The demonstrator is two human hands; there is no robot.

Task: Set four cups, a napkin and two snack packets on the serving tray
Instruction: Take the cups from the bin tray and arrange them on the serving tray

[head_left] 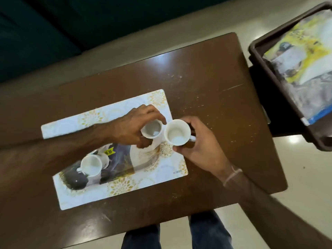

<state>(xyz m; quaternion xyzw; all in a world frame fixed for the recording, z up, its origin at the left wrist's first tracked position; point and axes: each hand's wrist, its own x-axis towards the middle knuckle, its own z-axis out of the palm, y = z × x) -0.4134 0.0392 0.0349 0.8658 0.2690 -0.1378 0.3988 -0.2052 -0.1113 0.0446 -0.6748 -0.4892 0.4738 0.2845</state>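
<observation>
My left hand (129, 126) grips a small white cup (151, 130) from above, over the patterned placemat (125, 108). Right beside it, nearly touching, my right hand (201, 146) holds a second white cup (177, 133) by its side and handle. A third white cup (90, 166) stands at the near left of the placemat, with what looks like another cup (106, 159) close behind it. Dark snack packets (118, 164) with a yellow label lie under and around those cups. A white napkin with gold lines (146, 159) lies next to them. The brown serving tray (258, 45) sits off to the right of the table.
The brown wooden table (215, 87) has bare surface between the placemat and its right edge. The tray has a raised rim and a printed picture on its floor. A dark sofa (53, 24) is beyond the table. My legs show below the near edge.
</observation>
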